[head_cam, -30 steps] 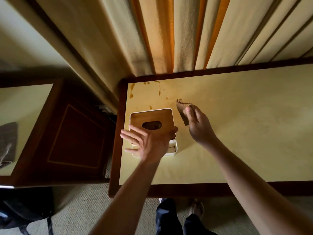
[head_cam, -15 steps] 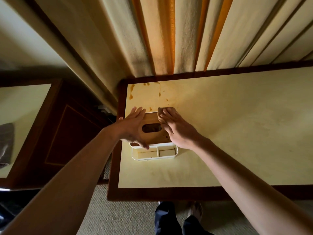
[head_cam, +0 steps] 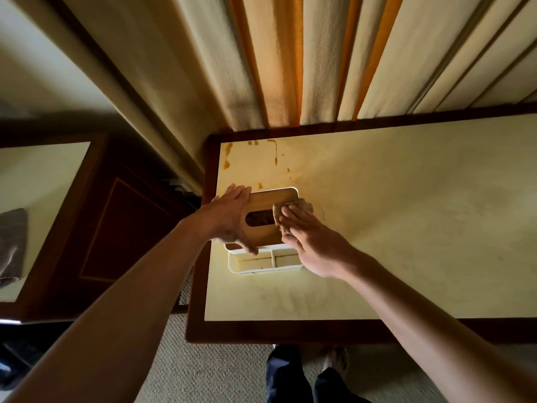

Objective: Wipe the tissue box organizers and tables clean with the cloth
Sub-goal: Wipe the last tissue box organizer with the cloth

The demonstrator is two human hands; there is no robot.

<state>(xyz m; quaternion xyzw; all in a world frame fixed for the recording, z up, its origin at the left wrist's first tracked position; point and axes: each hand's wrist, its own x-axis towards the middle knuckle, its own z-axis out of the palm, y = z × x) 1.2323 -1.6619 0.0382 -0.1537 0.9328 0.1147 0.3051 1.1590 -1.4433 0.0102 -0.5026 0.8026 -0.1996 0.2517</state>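
Observation:
A white tissue box organizer [head_cam: 263, 264] with a wooden lid [head_cam: 268, 199] and an oval slot stands near the left end of the cream-topped table [head_cam: 406, 228]. My left hand [head_cam: 229, 218] clasps the organizer's left side, thumb on the front edge of the lid. My right hand [head_cam: 308, 237] lies flat on the lid's right part, pressing a small brownish cloth [head_cam: 293, 206] under its fingers. Two front compartments of the organizer show below the lid.
Brown stains [head_cam: 252, 154] mark the table's far left corner. Striped curtains [head_cam: 290, 62] hang right behind the table. A second dark-framed table [head_cam: 37, 181] stands to the left with a grey cloth [head_cam: 11, 242] on it. My feet [head_cam: 319, 373] stand on carpet below.
My left hand went from hovering over the lid to gripping the organizer's left side. My right hand brought the cloth from the tabletop onto the lid and slid it rightward.

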